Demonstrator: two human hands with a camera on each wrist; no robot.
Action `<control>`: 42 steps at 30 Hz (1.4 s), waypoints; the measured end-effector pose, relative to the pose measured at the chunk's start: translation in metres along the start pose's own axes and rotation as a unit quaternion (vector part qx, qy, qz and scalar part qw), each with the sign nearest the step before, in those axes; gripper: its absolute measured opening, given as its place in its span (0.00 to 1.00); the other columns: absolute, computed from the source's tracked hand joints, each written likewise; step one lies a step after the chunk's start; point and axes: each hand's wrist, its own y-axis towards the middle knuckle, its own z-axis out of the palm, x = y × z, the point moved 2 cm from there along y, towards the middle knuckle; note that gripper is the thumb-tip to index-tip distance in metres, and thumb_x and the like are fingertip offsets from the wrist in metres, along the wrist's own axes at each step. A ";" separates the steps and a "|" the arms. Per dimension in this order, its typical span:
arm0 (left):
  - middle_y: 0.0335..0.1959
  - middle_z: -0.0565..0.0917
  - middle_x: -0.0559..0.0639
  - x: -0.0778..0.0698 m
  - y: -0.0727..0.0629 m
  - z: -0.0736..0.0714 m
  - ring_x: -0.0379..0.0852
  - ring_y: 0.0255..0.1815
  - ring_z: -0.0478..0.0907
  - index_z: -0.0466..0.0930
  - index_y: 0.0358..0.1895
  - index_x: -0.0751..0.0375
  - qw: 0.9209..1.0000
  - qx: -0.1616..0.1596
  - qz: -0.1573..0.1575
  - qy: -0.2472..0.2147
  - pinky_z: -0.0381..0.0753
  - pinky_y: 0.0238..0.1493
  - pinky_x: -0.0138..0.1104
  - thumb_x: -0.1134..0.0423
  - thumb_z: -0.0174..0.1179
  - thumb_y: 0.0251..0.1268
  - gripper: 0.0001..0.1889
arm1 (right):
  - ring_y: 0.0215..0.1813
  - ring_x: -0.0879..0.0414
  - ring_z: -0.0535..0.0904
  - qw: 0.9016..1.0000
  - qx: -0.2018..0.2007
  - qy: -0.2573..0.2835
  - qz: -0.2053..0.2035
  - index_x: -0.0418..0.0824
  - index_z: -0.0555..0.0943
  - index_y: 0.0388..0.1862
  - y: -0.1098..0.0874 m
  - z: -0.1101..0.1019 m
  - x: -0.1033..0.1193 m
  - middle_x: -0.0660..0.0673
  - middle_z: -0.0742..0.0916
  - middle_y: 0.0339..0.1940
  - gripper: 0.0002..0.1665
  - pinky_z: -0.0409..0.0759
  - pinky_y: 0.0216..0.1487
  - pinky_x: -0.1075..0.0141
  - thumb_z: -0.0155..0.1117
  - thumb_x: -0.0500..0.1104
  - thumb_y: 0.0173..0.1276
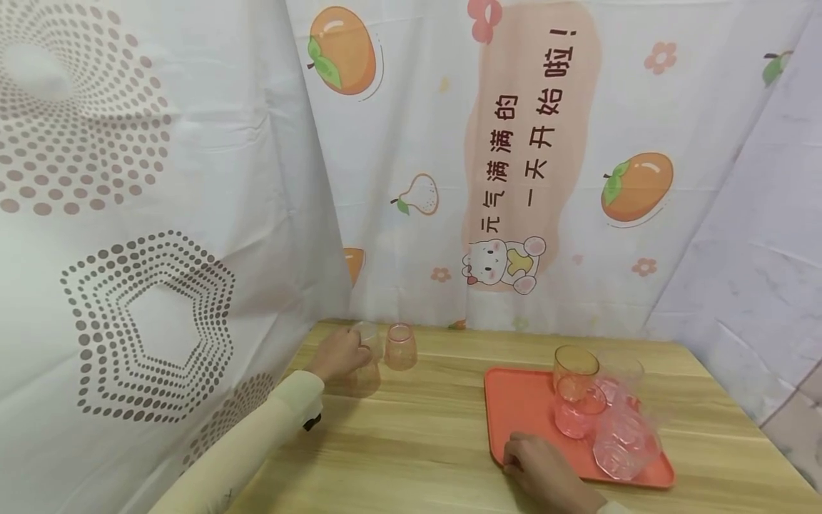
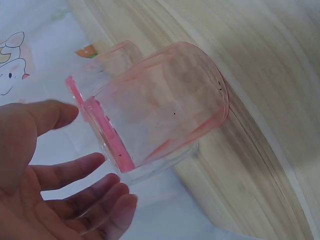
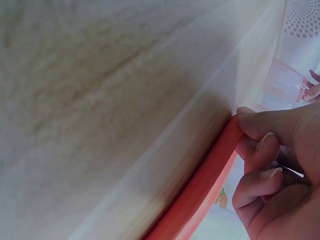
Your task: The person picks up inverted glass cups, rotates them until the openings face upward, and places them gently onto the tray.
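At the table's far left, my left hand point(image 1: 339, 353) is beside a group of upside-down cups. In the left wrist view its fingers are spread and loosely bent around the base end of a pink tinted cup point(image 2: 165, 100), thumb and fingers apart. A second pink cup point(image 1: 401, 348) stands to its right, and a clear cup point(image 1: 367, 332) is partly behind the hand. My right hand point(image 1: 542, 467) pinches the near left corner of a red tray point(image 1: 520, 400) between thumb and fingers; the right wrist view shows the thumb on the tray's rim point(image 3: 200, 195).
Several cups stand grouped on the tray's right half: an amber cup point(image 1: 575, 360), a pink cup point(image 1: 580, 421) and clear faceted cups point(image 1: 623, 446). The wooden table point(image 1: 411, 442) meets a printed curtain point(image 1: 411, 250) at the back and another hanging point(image 1: 193, 285) on the left.
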 end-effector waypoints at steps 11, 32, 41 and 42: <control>0.28 0.75 0.52 0.000 0.002 0.007 0.50 0.28 0.71 0.76 0.30 0.58 0.999 0.032 -0.018 0.015 0.71 0.31 0.41 0.58 0.56 0.66 0.09 | 0.29 0.69 0.72 1.000 -0.001 -0.004 0.000 0.50 0.80 0.22 0.000 0.000 0.001 0.62 0.75 0.26 0.16 0.75 0.29 0.67 0.81 0.34 0.51; 0.24 0.71 0.48 0.008 0.004 0.017 0.45 0.24 0.64 0.69 0.19 0.52 0.999 0.031 0.009 -0.010 0.65 0.26 0.37 0.57 0.61 0.58 0.14 | 0.29 0.70 0.72 1.000 0.013 0.009 0.014 0.51 0.80 0.22 0.001 0.000 0.003 0.62 0.75 0.26 0.18 0.75 0.29 0.68 0.80 0.33 0.52; 0.20 0.67 0.45 0.005 0.002 0.016 0.40 0.18 0.56 0.63 0.16 0.51 0.998 0.046 0.026 -0.040 0.60 0.21 0.34 0.61 0.61 0.54 0.16 | 0.29 0.70 0.71 1.000 0.012 0.011 0.017 0.51 0.79 0.22 0.001 -0.002 0.006 0.62 0.74 0.26 0.18 0.74 0.29 0.68 0.80 0.33 0.51; 0.20 0.67 0.45 0.004 0.002 0.016 0.40 0.17 0.56 0.63 0.16 0.50 0.998 0.048 0.028 -0.044 0.59 0.20 0.34 0.62 0.61 0.54 0.16 | 0.29 0.70 0.72 1.000 0.014 0.011 0.018 0.50 0.80 0.22 0.001 -0.002 0.006 0.62 0.74 0.26 0.18 0.74 0.29 0.68 0.80 0.33 0.51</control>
